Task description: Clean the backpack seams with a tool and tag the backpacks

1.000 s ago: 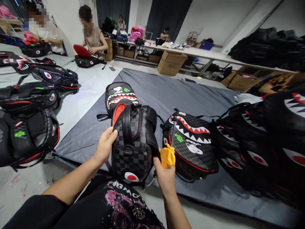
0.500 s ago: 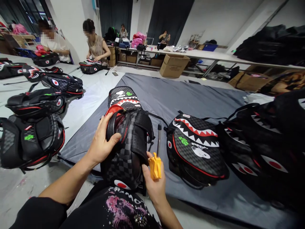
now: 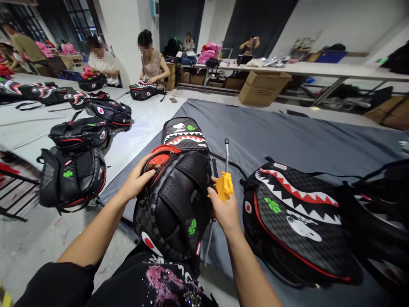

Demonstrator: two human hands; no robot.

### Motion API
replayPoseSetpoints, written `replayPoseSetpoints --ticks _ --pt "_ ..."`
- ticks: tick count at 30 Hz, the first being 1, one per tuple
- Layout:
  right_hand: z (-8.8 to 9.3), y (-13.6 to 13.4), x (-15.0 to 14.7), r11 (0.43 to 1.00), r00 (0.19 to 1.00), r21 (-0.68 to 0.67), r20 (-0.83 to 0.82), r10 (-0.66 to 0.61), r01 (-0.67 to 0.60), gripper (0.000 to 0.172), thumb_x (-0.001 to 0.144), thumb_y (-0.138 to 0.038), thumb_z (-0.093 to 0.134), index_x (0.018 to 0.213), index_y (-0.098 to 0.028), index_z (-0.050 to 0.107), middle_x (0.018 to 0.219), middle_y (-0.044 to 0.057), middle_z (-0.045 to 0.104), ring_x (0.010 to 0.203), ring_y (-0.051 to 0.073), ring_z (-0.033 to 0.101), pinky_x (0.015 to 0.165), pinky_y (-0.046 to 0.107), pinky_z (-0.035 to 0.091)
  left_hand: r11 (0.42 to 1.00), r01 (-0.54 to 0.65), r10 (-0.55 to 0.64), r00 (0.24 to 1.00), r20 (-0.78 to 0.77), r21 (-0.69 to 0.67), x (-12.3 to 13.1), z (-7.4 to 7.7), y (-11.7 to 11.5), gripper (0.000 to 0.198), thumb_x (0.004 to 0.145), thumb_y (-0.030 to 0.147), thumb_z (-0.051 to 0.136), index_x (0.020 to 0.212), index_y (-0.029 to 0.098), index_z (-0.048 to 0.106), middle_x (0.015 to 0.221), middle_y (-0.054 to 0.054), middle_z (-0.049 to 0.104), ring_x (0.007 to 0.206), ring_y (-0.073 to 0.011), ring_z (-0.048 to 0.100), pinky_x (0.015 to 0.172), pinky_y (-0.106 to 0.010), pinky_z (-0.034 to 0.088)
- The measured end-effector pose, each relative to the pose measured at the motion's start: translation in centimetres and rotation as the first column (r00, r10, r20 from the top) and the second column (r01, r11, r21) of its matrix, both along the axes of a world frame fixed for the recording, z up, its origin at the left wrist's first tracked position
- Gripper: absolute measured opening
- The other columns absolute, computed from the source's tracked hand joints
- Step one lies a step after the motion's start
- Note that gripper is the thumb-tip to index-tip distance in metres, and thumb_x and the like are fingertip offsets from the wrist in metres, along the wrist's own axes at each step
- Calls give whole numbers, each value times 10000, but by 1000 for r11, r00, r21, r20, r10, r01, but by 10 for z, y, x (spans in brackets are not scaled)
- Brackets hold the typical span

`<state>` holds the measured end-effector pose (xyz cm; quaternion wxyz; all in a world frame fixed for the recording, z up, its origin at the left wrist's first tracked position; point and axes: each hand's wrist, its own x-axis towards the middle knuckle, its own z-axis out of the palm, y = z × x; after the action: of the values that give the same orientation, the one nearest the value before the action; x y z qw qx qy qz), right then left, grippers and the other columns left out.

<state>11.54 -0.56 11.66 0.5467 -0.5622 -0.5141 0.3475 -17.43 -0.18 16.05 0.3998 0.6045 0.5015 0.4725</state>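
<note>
A black checkered backpack (image 3: pixel 177 204) leans against my body at the table's edge, its padded straps and back panel facing up toward me. My left hand (image 3: pixel 138 179) grips the rim of its red-lined opening (image 3: pixel 161 155), with some fingers hidden inside. My right hand (image 3: pixel 226 209) is beside the backpack's right side, closed around a yellow-handled tool (image 3: pixel 224 186). A metal rod with a dark tip stands up from that handle; its exact kind I cannot make out. Just beyond lies another backpack (image 3: pixel 185 133) with a shark-mouth print.
A shark-mouth backpack (image 3: pixel 297 217) lies close on the right, with more dark bags (image 3: pixel 380 204) beyond it. Several backpacks (image 3: pixel 75 179) line the left table. Co-workers (image 3: pixel 155 64) work at the back. A cardboard box (image 3: pixel 263 88) stands beyond the grey sheet (image 3: pixel 249 123).
The held backpack has turned, showing more of its straps and back panel. My right hand has risen with the yellow-handled tool. My left hand stays at the opening. The view has swung left.
</note>
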Motion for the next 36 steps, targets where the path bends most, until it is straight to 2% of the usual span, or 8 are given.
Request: replayPoseSetpoints --ticks 5,10,17,22,25,31,33,36 --pt "17 15 -5 992 995 86 55 89 -94 491 760 -446 665 1190 -216 607 1146 83 643 911 209 618 900 426 503 998 -56 60 993 101 -39 -20 -11 2 660 804 407 648 1407 195 486 1385 -80 586 1281 -302 538 1115 -433 396" --pt "32 26 -9 971 968 26 99 233 -236 383 762 -480 674 1037 -215 656 988 61 669 826 204 610 822 410 512 993 -107 112 991 79 -57 -22 -18 5 613 794 410 636 1357 186 545 1377 -75 596 1311 -295 509 1151 -436 350" --pt "32 28 8 897 907 -147 -118 403 -417 415 692 -513 752 963 -204 697 876 51 708 747 207 656 700 361 559 984 -139 151 983 100 -113 -16 -33 12 612 776 418 626 1331 169 558 1418 -85 561 1337 -277 483 1171 -429 321" --pt "28 25 8 840 857 -221 -279 432 -496 448 689 -530 754 999 -212 692 990 78 724 863 263 688 809 432 567 965 -112 123 992 34 -236 -22 -43 18 612 768 376 597 1340 162 552 1432 -88 548 1352 -280 468 1168 -444 329" --pt "22 24 2 850 871 -224 -251 423 -477 461 643 -535 802 970 -233 680 1023 60 713 930 267 673 893 450 546 974 -84 53 988 -147 -212 -32 -32 23 609 789 374 572 1360 167 540 1444 -81 536 1359 -273 462 1180 -437 310" --pt "15 20 -9 883 895 -179 -203 398 -433 449 660 -559 779 958 -236 688 997 59 707 949 272 666 884 447 559 990 -53 106 897 -429 132 -14 22 30 491 896 427 463 1324 221 586 1419 -46 562 1346 -259 469 1171 -433 303" --pt "13 17 -10 892 904 -168 -164 394 -419 439 670 -553 772 960 -235 685 1011 58 703 966 269 660 898 445 553 997 -29 60 874 -483 71 -2 31 35 510 893 502 488 1313 231 594 1401 -54 578 1314 -270 502 1144 -428 337" --pt "8 13 -8 908 920 -179 -179 349 -379 437 672 -531 775 976 -235 674 1023 63 700 946 266 664 878 448 557 992 -20 -41 885 -464 -127 5 30 44 558 836 545 570 1306 244 592 1345 -61 621 1228 -282 572 1073 -418 409"
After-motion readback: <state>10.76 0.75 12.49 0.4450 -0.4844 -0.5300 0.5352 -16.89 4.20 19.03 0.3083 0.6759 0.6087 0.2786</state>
